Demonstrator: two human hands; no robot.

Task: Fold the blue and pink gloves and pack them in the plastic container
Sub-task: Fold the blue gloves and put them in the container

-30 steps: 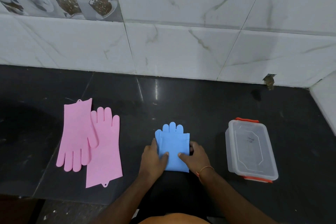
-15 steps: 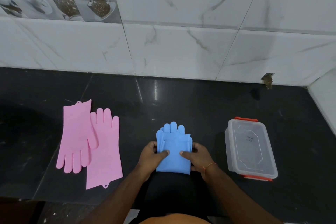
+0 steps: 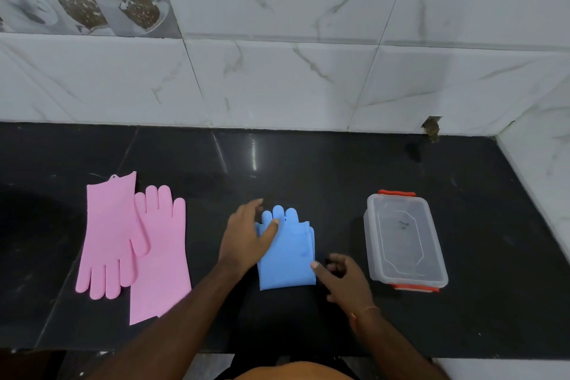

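Note:
The folded blue gloves (image 3: 288, 256) lie stacked on the black counter (image 3: 308, 170) in front of me, fingers pointing at the wall. My left hand (image 3: 243, 237) covers their left edge, thumb pressed on top near the glove fingers, its own fingers spread. My right hand (image 3: 345, 281) sits at the stack's lower right corner, fingers loosely curled, only the thumb tip touching the edge. Two pink gloves (image 3: 123, 234) lie flat and overlapping at the left, unfolded. The clear plastic container (image 3: 404, 237) with red clips stands at the right, lid on.
A white marble-tiled wall (image 3: 308, 86) runs behind the counter and a side wall (image 3: 539, 148) closes it off at the right. The counter's front edge is just below my forearms. Bare counter lies between the blue gloves and the container.
My left hand slid up along the blue gloves' left edge. My right hand let go and drew back to the lower right corner. The stack sits slightly looser.

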